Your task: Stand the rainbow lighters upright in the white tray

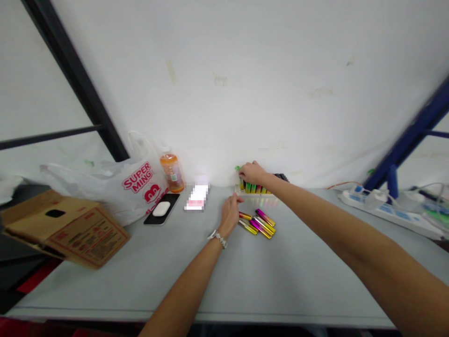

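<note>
At the left end of a low clear rack (259,194), my right hand (250,172) is closed, its fingertips pinching a shiny gold tube (241,183) held upright. A row of similar metallic tubes (253,188) stands in the rack, partly behind my right forearm. My left hand (230,213), with a bracelet at the wrist, rests by the rack's front left corner. Its fingers reach out towards that edge; whether they touch it is unclear. Several loose gold and magenta tubes (263,223) lie on the table just right of my left hand.
On the left are a cardboard box (87,234), a white plastic bag (112,182), an orange drink bottle (171,173) and a black phone (154,218) with a white case (162,208) on it. A blurred-out bright item (197,196) lies nearby. A power strip (386,208) lies right.
</note>
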Demonstrator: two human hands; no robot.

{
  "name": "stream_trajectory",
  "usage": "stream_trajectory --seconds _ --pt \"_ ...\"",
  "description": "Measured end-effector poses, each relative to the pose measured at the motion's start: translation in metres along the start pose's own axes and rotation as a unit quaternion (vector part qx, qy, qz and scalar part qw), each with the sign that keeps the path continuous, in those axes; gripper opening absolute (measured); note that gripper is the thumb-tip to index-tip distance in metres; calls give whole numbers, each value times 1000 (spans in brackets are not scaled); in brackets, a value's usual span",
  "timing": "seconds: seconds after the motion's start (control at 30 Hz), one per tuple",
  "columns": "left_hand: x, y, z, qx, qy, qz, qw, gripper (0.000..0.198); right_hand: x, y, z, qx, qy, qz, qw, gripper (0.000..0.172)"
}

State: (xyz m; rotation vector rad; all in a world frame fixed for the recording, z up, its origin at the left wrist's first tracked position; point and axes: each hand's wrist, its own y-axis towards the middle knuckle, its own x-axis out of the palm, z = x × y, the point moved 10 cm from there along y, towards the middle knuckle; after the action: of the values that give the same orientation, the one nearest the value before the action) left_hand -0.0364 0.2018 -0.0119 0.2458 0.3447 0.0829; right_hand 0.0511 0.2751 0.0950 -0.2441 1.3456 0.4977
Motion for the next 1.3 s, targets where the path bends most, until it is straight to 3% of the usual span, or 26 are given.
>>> stream_trajectory --seconds 0.13,0.5,0.67,0.83,0.93,1.03,1.3 --pt "-1 0 -2 -8 -5 2 1000 55 4 -2 0 6 -8 -7 1000 35" --pt "-4 1 -6 -26 -41 25 998 58 9 -21 -27 -44 -62 75 994 33" --pt "-2 9 -17 -56 -106 33 992 60 3 -42 -15 2 35 107 994 30" --pt "-4 13 -22 -105 -158 22 982 64 6 -86 2 57 189 170 965 30" --pt "-8 13 -21 -124 -181 2 976 69 28 -103 -9 33 250 103 962 22" --pt "-11 14 -22 -135 -196 -5 971 71 46 -106 -24 14 265 25 964 25" --pt "-11 16 -22 -149 -238 -23 959 72 55 -89 -44 24 206 -75 975 20"
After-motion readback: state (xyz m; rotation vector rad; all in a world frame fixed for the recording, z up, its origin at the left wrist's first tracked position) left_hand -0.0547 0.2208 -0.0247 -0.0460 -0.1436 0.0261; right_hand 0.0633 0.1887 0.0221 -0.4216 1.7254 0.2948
